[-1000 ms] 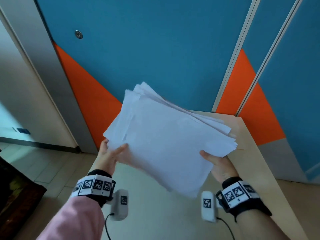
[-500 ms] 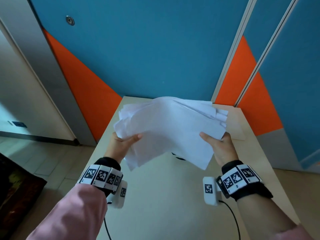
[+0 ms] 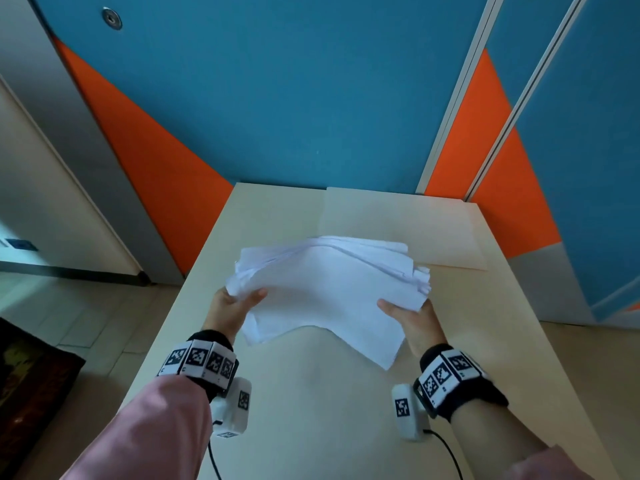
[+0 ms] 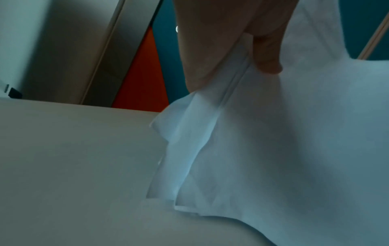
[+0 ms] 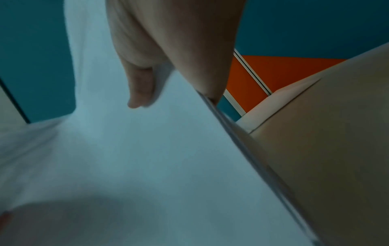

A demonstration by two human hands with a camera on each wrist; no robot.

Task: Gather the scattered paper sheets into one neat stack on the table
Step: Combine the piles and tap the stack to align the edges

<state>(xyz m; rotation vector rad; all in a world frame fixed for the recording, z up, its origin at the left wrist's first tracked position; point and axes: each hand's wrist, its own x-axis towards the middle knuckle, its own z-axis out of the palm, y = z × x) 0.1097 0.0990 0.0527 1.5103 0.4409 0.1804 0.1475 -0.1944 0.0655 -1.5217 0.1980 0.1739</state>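
Observation:
A loose bundle of white paper sheets hangs between both hands above the beige table, its edges fanned and uneven, the near edge sagging. My left hand grips the bundle's left edge, thumb on top; the left wrist view shows the thumb pressing the paper sheets. My right hand grips the right edge, thumb on top and fingers underneath, and in the right wrist view the thumb lies on the paper sheets.
A beige sheet or folder lies flat at the table's far right, against the blue and orange wall. The table's left edge drops to a tiled floor. Bare tabletop lies near me.
The bundle has come down from chest height toward the table and lies flatter. Both hands lowered with it and keep their grip on its sides.

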